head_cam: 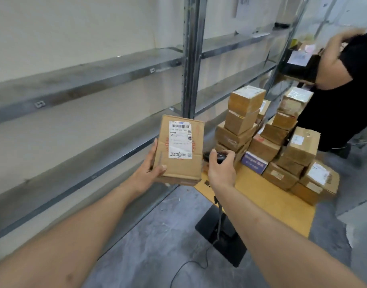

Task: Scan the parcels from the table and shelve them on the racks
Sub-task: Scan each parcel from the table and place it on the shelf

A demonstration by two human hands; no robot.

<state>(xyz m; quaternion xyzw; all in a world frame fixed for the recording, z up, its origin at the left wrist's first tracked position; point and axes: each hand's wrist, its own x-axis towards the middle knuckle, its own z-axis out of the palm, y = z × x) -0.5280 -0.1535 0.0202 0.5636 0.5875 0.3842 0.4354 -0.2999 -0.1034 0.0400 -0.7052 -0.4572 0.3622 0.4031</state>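
Left hand (pixel 150 168) of ours grips one flat cardboard parcel (pixel 179 150), its label facing us, held up beside the rack (pixel 191 59). Our right hand (pixel 221 168) curls round one black scanner (pixel 214 156) over the table's (pixel 268 200) near left corner. We cannot count the parcel pile (pixel 272 142) exactly; it crowds the far edge.

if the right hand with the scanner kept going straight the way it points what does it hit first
Probably the stack of boxes on the table: the right hand and scanner point up and away toward it. The parcel in the left hand sits beside that line. Depth is unclear.
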